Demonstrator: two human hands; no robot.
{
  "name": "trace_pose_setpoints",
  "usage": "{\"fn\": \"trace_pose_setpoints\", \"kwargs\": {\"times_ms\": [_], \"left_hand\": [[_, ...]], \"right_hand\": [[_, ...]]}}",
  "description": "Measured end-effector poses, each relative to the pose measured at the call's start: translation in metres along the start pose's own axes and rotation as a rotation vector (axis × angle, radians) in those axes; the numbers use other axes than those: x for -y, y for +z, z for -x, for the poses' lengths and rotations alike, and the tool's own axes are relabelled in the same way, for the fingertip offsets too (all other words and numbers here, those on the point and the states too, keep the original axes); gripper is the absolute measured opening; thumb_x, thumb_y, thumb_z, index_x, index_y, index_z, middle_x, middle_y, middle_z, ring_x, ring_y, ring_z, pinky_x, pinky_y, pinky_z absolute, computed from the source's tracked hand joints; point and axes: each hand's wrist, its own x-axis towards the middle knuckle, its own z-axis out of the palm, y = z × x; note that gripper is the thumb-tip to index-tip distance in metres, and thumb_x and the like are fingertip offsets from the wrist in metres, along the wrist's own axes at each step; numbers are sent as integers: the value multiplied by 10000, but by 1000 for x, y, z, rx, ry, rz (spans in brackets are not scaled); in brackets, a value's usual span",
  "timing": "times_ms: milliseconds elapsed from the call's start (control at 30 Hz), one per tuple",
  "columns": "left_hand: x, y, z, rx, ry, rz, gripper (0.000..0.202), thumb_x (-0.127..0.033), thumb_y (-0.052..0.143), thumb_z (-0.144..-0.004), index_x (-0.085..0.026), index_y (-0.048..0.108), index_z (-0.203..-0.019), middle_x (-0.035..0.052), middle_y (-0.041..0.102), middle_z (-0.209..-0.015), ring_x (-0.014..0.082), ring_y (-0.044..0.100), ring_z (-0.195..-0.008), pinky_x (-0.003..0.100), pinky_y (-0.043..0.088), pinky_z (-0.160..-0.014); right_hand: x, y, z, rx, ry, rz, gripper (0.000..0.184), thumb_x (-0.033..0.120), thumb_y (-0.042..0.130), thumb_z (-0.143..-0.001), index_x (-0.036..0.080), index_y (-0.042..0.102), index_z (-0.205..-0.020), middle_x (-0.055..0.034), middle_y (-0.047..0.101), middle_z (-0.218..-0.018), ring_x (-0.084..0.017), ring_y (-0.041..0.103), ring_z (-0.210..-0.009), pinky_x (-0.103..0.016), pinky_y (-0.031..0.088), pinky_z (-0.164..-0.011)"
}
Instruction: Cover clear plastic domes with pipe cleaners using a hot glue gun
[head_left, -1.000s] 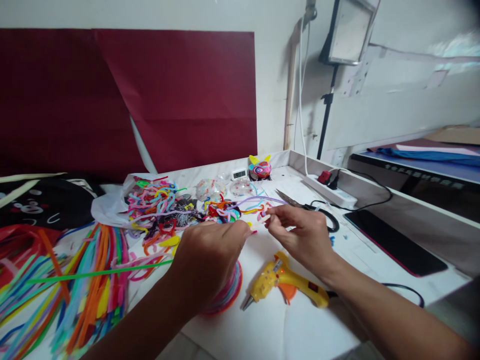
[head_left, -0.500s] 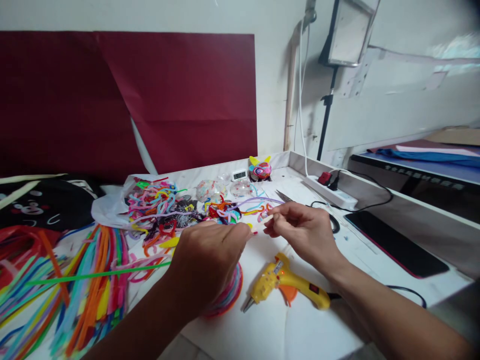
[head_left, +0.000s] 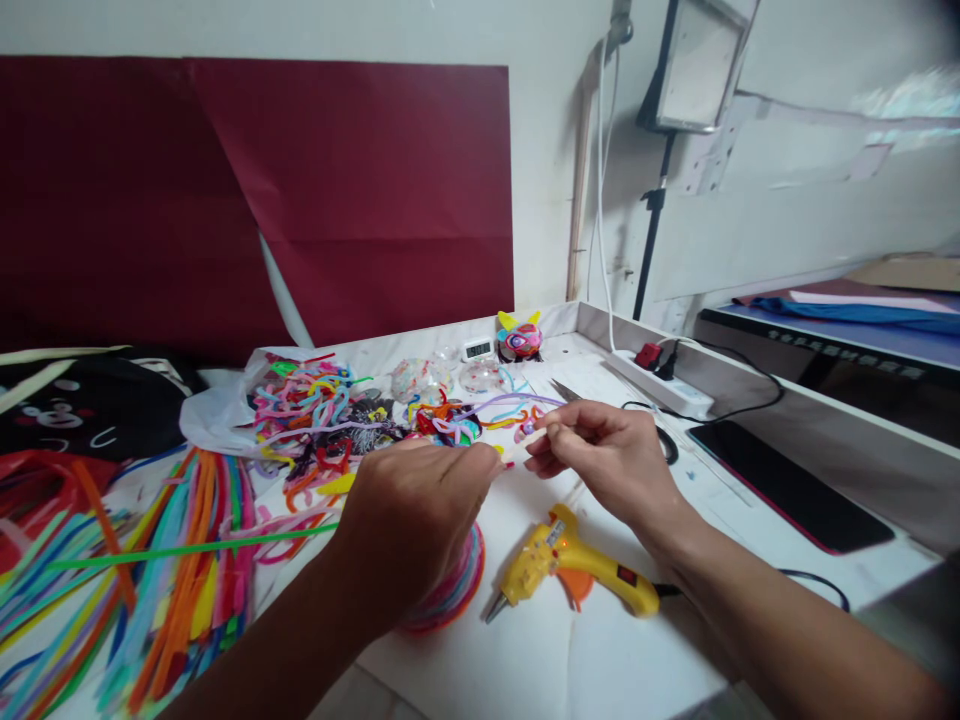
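Observation:
Above the white table my left hand (head_left: pixel 420 515) and my right hand (head_left: pixel 604 455) meet, both pinched on a short pale stick (head_left: pixel 519 446), possibly a pipe cleaner piece, stretched between their fingertips. Under my left hand lies a round coil of pink and multicoloured pipe cleaners (head_left: pixel 454 585). A yellow hot glue gun (head_left: pixel 574 570) lies on the table just below my right hand, with its cord running right.
Long pipe cleaners (head_left: pixel 150 580) fan out at the left. A tangle of short coloured pieces (head_left: pixel 330 420) sits behind my hands. Scissors (head_left: pixel 577 395), a power strip (head_left: pixel 660 380), a black phone (head_left: pixel 787 485) and a small colourful figure (head_left: pixel 519 338) lie to the right and back.
My right hand has drawn slightly left and closer to my left hand, still pinching the stick. The glue gun and the coil have not moved.

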Motion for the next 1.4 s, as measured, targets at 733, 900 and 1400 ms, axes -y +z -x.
{"fn": "trace_pose_setpoints", "kwargs": {"times_ms": [733,900,1400], "left_hand": [[-6,-6,-3,46,86,-64,250,-43,427,-850,-181,550,-681,-24,557,-492,143,534,-424,266,396,-464],[-4,-8,-3,4,80,-16,246,-38,419,-855,-181,542,-697,-24,587,-515,137,564,-448,265,402,-484],[1,-7,-2,-8,103,20,184,-29,476,-836,-155,580,-751,-10,621,-554,149,574,-462,292,390,-493]], "right_hand": [[-6,-7,2,-95,-814,730,122,98,557,-853,169,656,-849,-5,654,-682,-98,587,-562,-189,445,-507],[-3,-2,4,-155,-593,552,123,94,585,-771,179,667,-737,10,689,-660,-91,570,-514,-195,437,-481],[5,-1,1,-24,23,32,67,199,650,-693,144,686,-704,28,607,-502,-78,497,-386,-179,401,-361]]}}
